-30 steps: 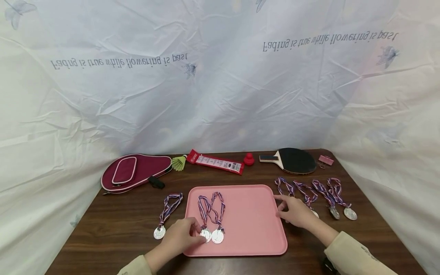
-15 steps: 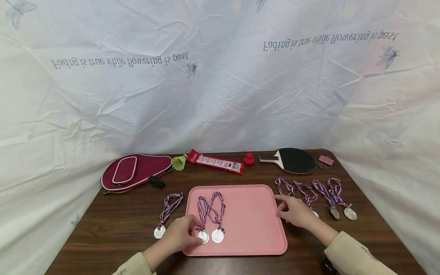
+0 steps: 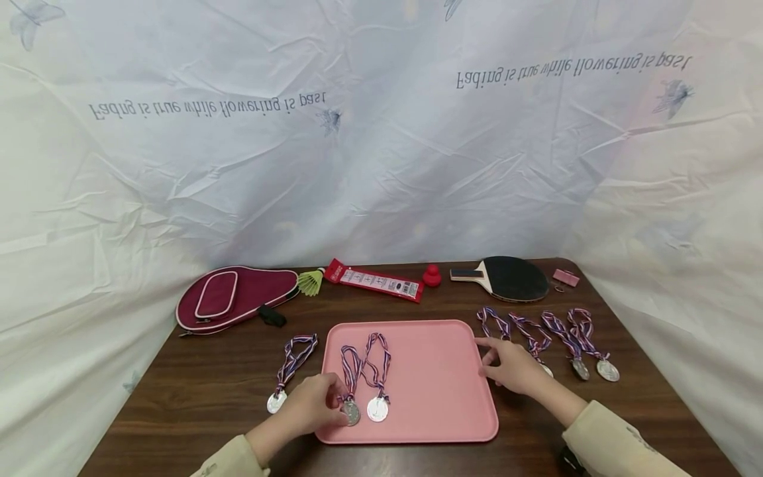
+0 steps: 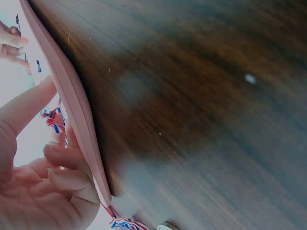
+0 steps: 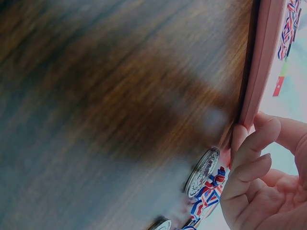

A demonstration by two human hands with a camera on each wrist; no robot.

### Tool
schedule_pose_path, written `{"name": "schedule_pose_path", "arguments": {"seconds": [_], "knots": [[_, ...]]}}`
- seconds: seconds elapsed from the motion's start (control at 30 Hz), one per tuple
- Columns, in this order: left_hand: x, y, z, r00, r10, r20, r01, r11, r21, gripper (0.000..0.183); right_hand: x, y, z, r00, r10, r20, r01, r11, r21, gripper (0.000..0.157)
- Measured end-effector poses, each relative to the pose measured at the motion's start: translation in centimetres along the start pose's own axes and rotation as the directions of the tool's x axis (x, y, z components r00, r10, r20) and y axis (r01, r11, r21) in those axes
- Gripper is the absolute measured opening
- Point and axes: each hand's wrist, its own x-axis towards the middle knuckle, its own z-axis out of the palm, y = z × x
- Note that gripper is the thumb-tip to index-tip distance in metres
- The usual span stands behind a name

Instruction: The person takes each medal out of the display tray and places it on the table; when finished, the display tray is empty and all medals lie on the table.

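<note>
My left hand [image 3: 312, 405] reaches over the near left corner of a pink tray [image 3: 432, 384]. Its thumb and forefinger pinch the edge of a silver medal [image 3: 352, 413] with a striped ribbon, looped toward the back of the tray. Beside it lies a second medal [image 3: 378, 409], flat on the tray. In the left wrist view the thumb [image 4: 31, 108] crosses the tray's rim and partly hides the held medal. On the opposite side, my right hand [image 3: 510, 366] pinches the tray's right rim between thumb and fingers, shown closely in the right wrist view.
One medal [image 3: 277, 402] lies left of the tray; several more, such as one medal [image 3: 607, 370], lie to the right. Along the back are a maroon racket case [image 3: 268, 281], a shuttlecock [image 3: 310, 282], a red packet [image 3: 378, 281], a red knob-shaped piece [image 3: 432, 275] and a table tennis paddle [image 3: 515, 278].
My left hand has drawn the pinched medal slightly left and toward me, away from the medal beside it; its face now looks darker. The right hand stays at the tray's rim.
</note>
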Motion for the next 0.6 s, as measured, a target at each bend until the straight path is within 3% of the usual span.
{"name": "schedule_pose_path", "arguments": {"seconds": [0.27,0.43,0.6], "knots": [[-0.1,-0.3,-0.3,0.996,0.081,0.025,-0.078,0.99,-0.121,0.027,0.1,0.1,0.0,1.0,0.011,0.009,-0.011,1.0,-0.004,0.055],[-0.1,-0.1,-0.7,0.994,0.108,0.024,-0.103,0.985,-0.14,0.023,0.1,0.1,0.0,1.0,0.014,0.006,-0.014,1.0,-0.001,0.056],[-0.2,-0.1,-1.8,0.992,0.125,-0.017,-0.127,0.982,-0.138,0.02,0.0,0.0,0.0,1.0,0.015,0.006,-0.015,1.0,0.001,0.056]]}}
